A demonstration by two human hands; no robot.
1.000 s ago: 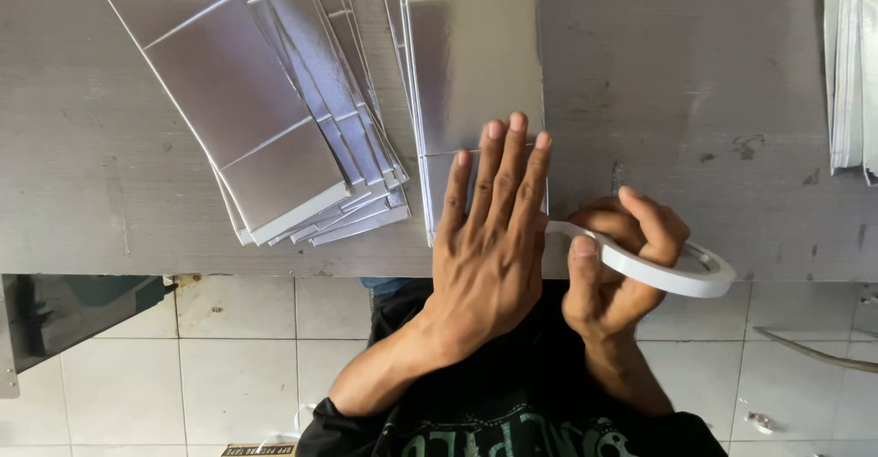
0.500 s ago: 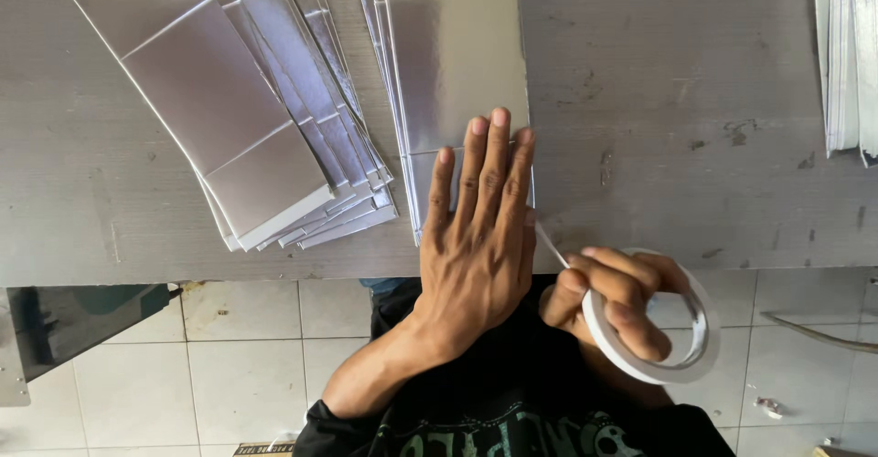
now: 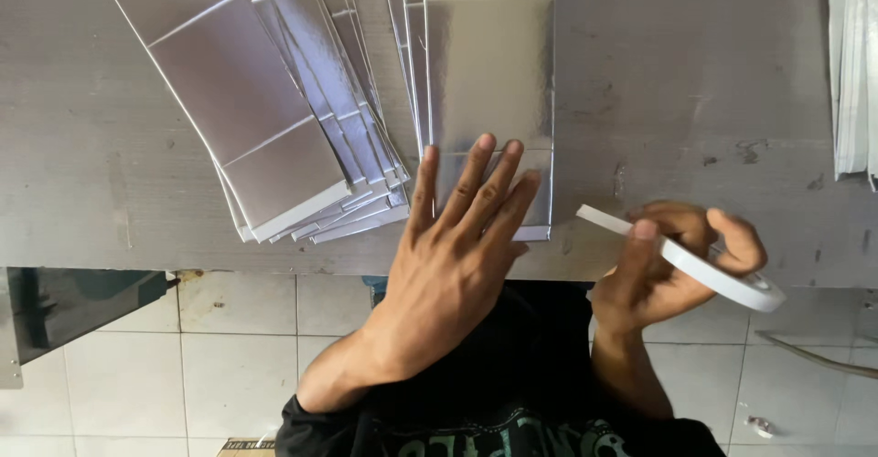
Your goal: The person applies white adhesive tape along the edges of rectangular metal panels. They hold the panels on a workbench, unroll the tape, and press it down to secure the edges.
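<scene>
Hands over the near edge of a grey table (image 3: pixel 695 100). Left hand (image 3: pixel 457 247) flat, fingers spread and straight, palm down on the near end of a silver sheet (image 3: pixel 489 82) that lies lengthwise, near to far, mid-table. Right hand (image 3: pixel 672 260) grips a white tape roll (image 3: pixel 704 260), thumb through the ring and fingers curled round the outside; roll tilted, seen nearly edge-on, just right of the sheet's near right corner and hanging over the table edge. Can't tell whether a strip runs from roll to sheet (too thin to see). Fanned stack (image 3: pixel 274 118) of more silver sheets lies left of the pressed one, overlapping, angled toward far left. White pile (image 3: pixel 855 73) sits at the far right edge, cut off by the frame. Tiled floor (image 3: pixel 229 329) shows below the table; dark shirt (image 3: pixel 512 411) at the bottom.
</scene>
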